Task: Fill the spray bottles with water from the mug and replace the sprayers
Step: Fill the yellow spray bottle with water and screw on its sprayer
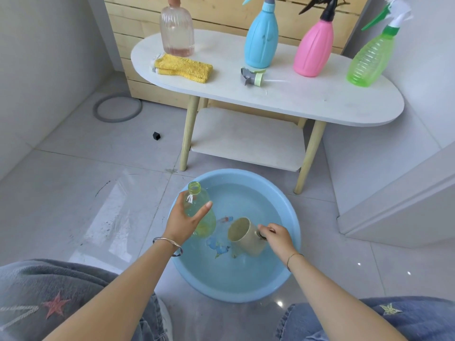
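Fingers [203, 210] of the left hand [183, 221] curl round the body of a clear yellow-green bottle [197, 200] with no sprayer on it. It is held tilted, open neck up and away, over the left rim of the blue basin [236, 295]. The right hand [278, 236] grips the handle of the beige mug [242, 236], which lies tipped with its mouth to the left, low in the basin's water and just beside the bottle's base.

The basin sits on the tiled floor between the person's knees. Its far-right rim is just beside the front leg [309, 158] of the white oval table [307, 99].

On the tabletop a loose sprayer head [253, 77] lies in front of the blue spray bottle [261, 38]. The pink spray bottle [314, 50] and green spray bottle [369, 62] stand to its right, the green one near the table's end. A yellow cloth [183, 67] lies at the left front edge, touching a ribbed clear bottle [176, 30].

Left of the basin the floor is open, with a grey ring [117, 107] and a small black cube [156, 136] well apart from it.
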Tool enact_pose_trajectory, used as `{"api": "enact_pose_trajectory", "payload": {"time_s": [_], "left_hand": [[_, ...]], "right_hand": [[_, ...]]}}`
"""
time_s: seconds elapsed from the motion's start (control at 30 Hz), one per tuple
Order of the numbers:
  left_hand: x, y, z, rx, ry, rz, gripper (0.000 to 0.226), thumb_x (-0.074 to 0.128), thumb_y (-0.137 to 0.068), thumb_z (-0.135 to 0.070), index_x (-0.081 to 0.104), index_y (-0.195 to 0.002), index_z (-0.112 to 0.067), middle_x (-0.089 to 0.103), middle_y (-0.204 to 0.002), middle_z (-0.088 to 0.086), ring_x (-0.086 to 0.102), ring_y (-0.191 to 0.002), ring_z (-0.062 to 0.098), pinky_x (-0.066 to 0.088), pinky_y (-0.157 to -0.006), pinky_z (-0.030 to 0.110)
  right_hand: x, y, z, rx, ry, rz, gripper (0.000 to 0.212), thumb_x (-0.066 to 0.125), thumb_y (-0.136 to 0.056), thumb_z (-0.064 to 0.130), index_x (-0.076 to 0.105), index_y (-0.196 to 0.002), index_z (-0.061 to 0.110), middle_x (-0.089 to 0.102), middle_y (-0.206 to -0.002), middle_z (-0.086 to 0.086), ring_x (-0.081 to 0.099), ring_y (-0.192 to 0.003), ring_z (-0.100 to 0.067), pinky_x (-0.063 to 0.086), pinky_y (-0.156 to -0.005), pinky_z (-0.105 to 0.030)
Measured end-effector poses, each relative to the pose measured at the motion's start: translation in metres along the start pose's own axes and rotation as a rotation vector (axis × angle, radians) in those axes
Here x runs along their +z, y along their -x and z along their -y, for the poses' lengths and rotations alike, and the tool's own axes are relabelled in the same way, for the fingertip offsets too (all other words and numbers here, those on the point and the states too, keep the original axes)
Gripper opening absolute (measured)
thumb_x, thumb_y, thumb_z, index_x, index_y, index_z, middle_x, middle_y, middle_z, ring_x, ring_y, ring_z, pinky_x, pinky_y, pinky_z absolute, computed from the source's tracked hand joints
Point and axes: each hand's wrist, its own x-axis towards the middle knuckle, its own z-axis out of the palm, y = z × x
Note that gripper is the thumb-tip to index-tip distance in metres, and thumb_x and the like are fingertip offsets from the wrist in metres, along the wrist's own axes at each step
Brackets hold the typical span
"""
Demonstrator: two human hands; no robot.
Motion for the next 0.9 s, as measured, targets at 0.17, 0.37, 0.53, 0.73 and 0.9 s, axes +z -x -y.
{"api": "enact_pose_trajectory", "payload": {"time_s": [0.17,0.37,0.53,0.73,0.9], "left_hand": [[-0.001,0.001,-0.007,0.008,0.055,-0.021,0.064,0.067,-0.065,-0.061,0.053,-0.114,-0.023,0.06,-0.116,-0.005,0.054,-0.118,0.013,0.046,-0.098,0.035],[0.002,0.003,-0.027,0.07,0.077,-0.036,0.041,0.072,-0.079,-0.044,0.053,-0.107,-0.021,0.059,-0.11,-0.005,0.055,-0.112,0.01,0.04,-0.086,0.021],[0.005,0.005,-0.041,0.138,0.071,-0.009,0.038,0.075,-0.081,-0.036,0.054,-0.108,-0.02,0.062,-0.106,-0.009,0.056,-0.104,0.005,0.037,-0.078,0.001],[0.008,0.008,-0.05,0.22,0.021,0.023,0.045,0.076,-0.077,-0.039,0.053,-0.111,-0.02,0.059,-0.101,-0.017,0.054,-0.098,0.003,0.037,-0.078,0.002],[0.011,0.014,-0.05,0.268,-0.044,0.094,0.058,0.074,-0.066,-0.054,0.051,-0.109,-0.023,0.058,-0.104,-0.02,0.053,-0.098,-0.008,0.035,-0.08,0.002]], "right_hand": [[-0.018,0.01,0.02,-0.022,-0.162,-0.039,0.043,0.062,-0.089,0.023,0.029,-0.062,0.018,0.02,-0.06,0.001,0.021,-0.056,-0.015,0.016,-0.05,-0.026],[-0.048,0.017,0.061,-0.078,-0.365,-0.097,0.024,0.069,-0.081,0.026,0.06,-0.077,0.005,0.042,-0.079,-0.005,0.038,-0.077,-0.017,0.028,-0.068,-0.028],[-0.078,0.026,0.097,-0.171,-0.445,-0.083,0.022,0.073,-0.078,0.025,0.057,-0.074,0.01,0.047,-0.065,-0.001,0.044,-0.068,-0.014,0.033,-0.075,-0.027],[-0.106,0.047,0.137,-0.28,-0.454,-0.028,0.042,0.076,-0.077,0.023,0.045,-0.049,0.023,0.042,-0.049,0.01,0.041,-0.066,-0.015,0.03,-0.077,-0.029],[-0.112,0.067,0.147,-0.333,-0.446,0.01,0.038,0.081,-0.056,0.042,0.05,-0.043,0.024,0.046,-0.05,0.01,0.041,-0.079,-0.023,0.029,-0.078,-0.037]]}}
